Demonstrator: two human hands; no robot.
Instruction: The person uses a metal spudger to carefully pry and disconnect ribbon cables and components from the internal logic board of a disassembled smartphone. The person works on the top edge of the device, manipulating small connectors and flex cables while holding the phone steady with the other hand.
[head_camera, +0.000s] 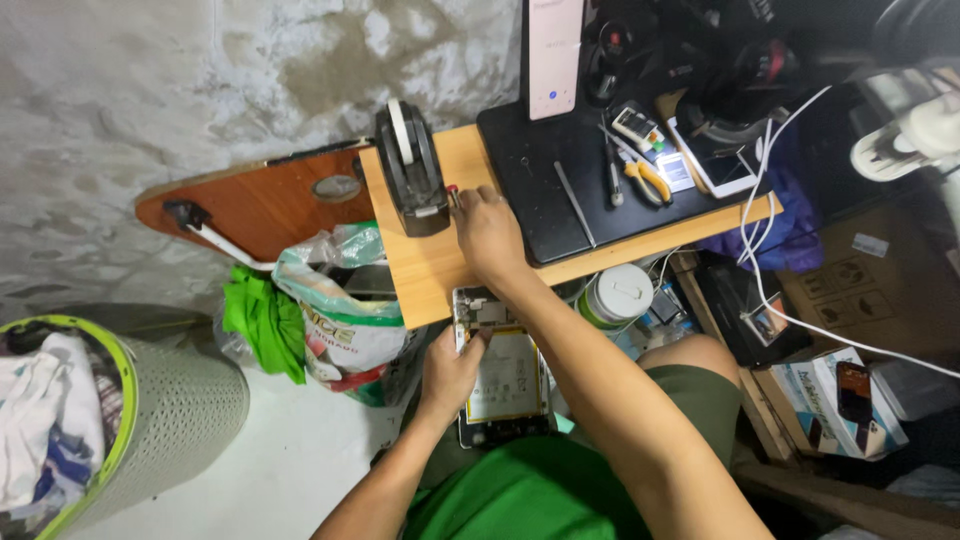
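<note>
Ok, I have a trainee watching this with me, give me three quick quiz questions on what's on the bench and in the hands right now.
1. True or false: the left hand holds the opened phone below the edge of the wooden table.
2. Multiple choice: the right hand reaches to a spot right beside which thing? A. the tape dispenser B. the yellow-handled pliers C. the white-lidded jar
3. Fill in: the tweezers lie on the ____ mat.

Key: 1 true. 2 A; the fingers touch a small red-tipped item there, too small to identify. 3 black.
</note>
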